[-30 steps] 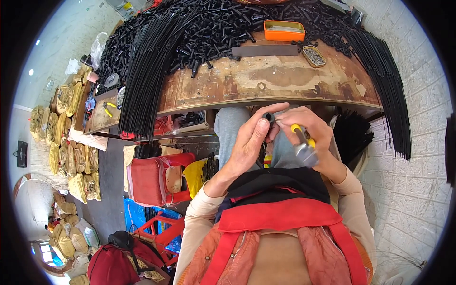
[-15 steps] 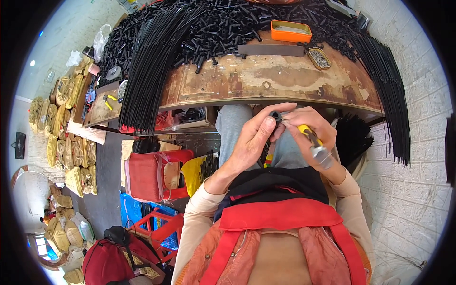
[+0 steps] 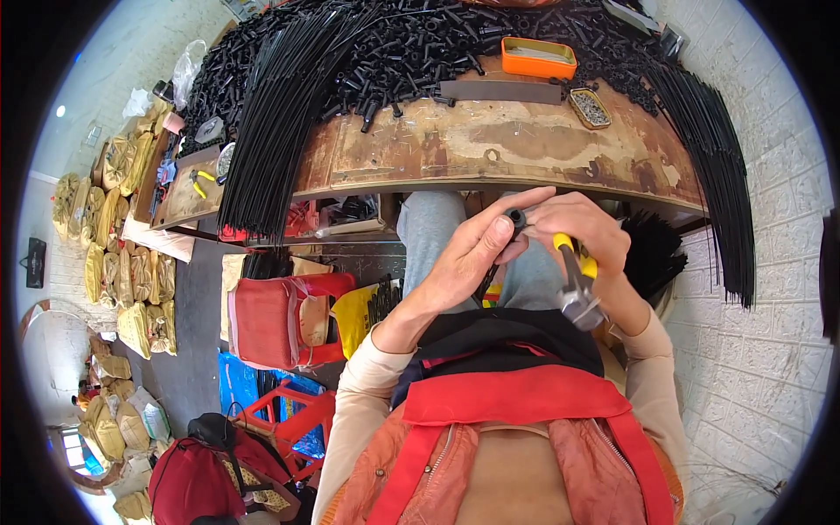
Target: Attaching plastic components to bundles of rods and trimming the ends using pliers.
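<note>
My left hand [image 3: 472, 249] is closed round a short black tubular piece [image 3: 516, 218], whose round open end faces up beside the thumb. My right hand [image 3: 588, 229] grips pliers with yellow handles [image 3: 563, 241]; their metal head [image 3: 581, 306] sticks out of the palm toward my body. The fingertips of the right hand meet the tube's side; whether they pinch something small there I cannot tell. Both hands are over my lap, just in front of the wooden bench [image 3: 490, 157].
Black tubular parts [image 3: 411, 52] are heaped along the bench's far side. Long black rods [image 3: 271, 131] hang over its left edge, more rods [image 3: 713, 166] over the right. An orange tin [image 3: 538, 59] and a small tray of metal bits [image 3: 590, 108] stand near a flat strip [image 3: 500, 92].
My right hand has turned a little, and the pliers' head has swung toward my body. Both hands and the black tube have shifted slightly to the right.
</note>
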Available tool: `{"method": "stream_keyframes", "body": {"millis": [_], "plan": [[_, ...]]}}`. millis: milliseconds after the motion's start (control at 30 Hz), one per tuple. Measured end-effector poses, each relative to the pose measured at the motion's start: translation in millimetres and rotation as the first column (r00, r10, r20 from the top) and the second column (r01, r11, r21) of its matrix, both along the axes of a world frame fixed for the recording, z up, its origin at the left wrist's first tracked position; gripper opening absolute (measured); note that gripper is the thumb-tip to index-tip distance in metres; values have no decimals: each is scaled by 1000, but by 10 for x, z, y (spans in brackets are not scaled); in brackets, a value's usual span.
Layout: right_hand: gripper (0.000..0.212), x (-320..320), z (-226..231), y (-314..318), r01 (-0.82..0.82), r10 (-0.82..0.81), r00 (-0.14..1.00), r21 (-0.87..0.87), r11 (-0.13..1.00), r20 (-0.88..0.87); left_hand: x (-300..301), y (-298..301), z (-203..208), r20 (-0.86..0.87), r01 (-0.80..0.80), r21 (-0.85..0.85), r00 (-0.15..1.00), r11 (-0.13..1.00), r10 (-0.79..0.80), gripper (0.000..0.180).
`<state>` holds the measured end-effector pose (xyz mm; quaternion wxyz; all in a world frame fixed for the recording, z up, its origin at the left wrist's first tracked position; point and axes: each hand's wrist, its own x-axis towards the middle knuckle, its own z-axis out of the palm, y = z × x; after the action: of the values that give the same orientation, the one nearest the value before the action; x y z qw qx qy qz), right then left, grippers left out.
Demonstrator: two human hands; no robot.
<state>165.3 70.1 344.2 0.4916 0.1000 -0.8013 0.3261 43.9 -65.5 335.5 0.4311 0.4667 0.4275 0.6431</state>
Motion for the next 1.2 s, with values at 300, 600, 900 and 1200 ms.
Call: {"method": "stream_keyframes", "body": {"millis": [300,600,900,1200], "plan": [[16,137,266,-63,197,193,839,-614,764,509,-47,86,-50,59,-23,45,998,999,21,63],[22,594,493,-52,245,217,403,-333,911,889,-7,98,98,-69,-89,-25,994,996,87,46],[41,637,654,17,132,321,442,-415,900,838,-34,85,47,-59,-8,-15,998,1000,7,50],[28,544,854,54,193,591,112,-601,776,799,-34,-58,54,-101,-23,-22,995,999,21,47]]}}
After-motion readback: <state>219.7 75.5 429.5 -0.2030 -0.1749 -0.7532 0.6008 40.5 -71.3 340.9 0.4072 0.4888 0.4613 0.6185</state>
